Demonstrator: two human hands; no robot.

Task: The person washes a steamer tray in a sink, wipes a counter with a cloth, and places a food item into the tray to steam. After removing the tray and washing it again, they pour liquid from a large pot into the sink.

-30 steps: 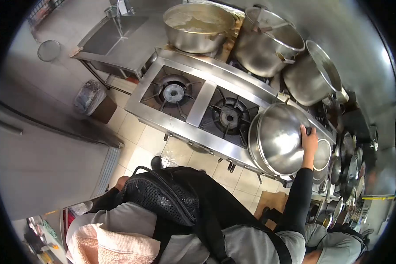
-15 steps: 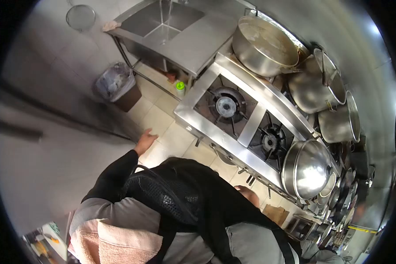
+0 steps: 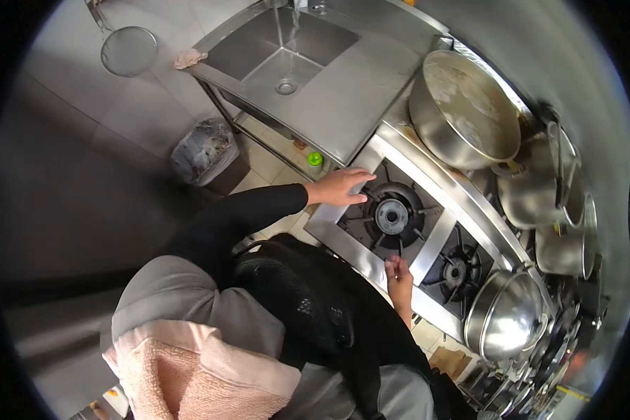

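Note:
My left hand reaches over the left front corner of the steel stove, with thumb and fingers apart and nothing in it. Just past its fingertips is the left burner, which has a black pan support and nothing on it. Near the stove's front edge, below that burner, my right hand is raised with its fingers loosely bent; I see nothing held in it. To its right sits a second bare burner. Farther right, a shiny domed lid covers a pan.
Behind the burners stand a wide pot of cloudy liquid and more steel pots. Water runs from a tap into the sink. A lined bin is on the floor at left. A strainer hangs on the wall.
My left hand has moved from low beside my body up to the stove's corner. My right hand has come up over the stove's front edge. The view has shifted.

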